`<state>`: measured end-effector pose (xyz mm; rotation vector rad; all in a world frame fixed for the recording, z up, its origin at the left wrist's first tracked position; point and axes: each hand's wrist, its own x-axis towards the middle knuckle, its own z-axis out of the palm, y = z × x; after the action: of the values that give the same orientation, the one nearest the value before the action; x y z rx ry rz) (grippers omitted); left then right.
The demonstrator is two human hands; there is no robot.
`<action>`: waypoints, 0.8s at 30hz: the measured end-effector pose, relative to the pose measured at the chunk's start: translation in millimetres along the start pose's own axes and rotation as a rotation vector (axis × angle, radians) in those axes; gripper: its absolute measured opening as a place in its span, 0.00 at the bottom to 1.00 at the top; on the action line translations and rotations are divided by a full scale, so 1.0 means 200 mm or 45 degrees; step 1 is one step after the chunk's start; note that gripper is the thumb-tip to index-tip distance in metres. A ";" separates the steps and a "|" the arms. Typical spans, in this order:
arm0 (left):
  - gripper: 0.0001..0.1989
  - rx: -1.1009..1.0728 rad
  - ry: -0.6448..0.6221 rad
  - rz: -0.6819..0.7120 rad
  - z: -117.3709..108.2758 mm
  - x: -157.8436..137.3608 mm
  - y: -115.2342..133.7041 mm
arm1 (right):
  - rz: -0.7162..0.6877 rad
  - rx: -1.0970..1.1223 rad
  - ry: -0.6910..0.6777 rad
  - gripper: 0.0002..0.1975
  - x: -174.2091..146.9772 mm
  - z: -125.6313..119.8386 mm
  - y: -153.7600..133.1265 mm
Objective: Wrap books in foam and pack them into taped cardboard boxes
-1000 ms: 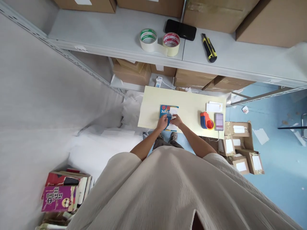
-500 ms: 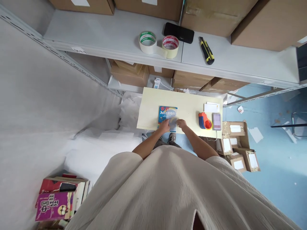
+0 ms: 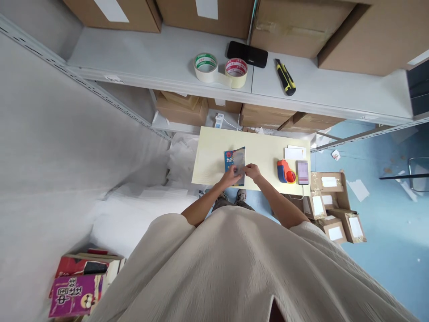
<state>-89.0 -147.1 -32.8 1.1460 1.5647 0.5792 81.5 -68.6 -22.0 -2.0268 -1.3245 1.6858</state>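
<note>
A blue book (image 3: 229,157) with large red and white characters on its cover lies near the front edge of the cream table. Over its right half is a greyish, see-through sheet (image 3: 239,157); whether this is a wrapper or a loose film, I cannot tell. My left hand (image 3: 230,177) grips the lower part of the book, thumb pointing right across the sheet. At the right edge, my right hand (image 3: 252,171) has its fingers closed in a pinch on the sheet. The fingertips of both hands are partly hidden.
On the table (image 3: 214,138), a red-and-blue tape dispenser (image 3: 284,171), a phone (image 3: 303,172) and white cards (image 3: 295,153) lie to the right. The shelf above bears tape rolls (image 3: 236,73), a black phone (image 3: 247,54) and a utility knife (image 3: 285,77). Cardboard boxes (image 3: 335,190) stand at right.
The greyish sheet now covers the book's right half up to its top edge, hiding more of the title. My right hand has shifted slightly left. The whole view has tilted a little.
</note>
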 end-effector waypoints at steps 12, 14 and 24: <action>0.16 -0.430 0.114 -0.020 -0.19 -0.01 -0.04 | -0.032 0.278 -0.304 0.22 -0.14 0.15 -0.26; 0.12 -0.286 0.213 -0.030 -0.27 -0.03 -0.08 | -0.046 0.357 -0.419 0.21 -0.13 0.19 -0.26; 0.02 -0.065 0.382 -0.409 -0.58 0.04 -0.34 | 0.150 0.101 -0.153 0.10 0.01 0.29 -0.12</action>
<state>-222.4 -146.5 -55.2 0.7705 1.9325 0.5883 20.1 -75.1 -27.3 -2.0235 -1.1732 1.9073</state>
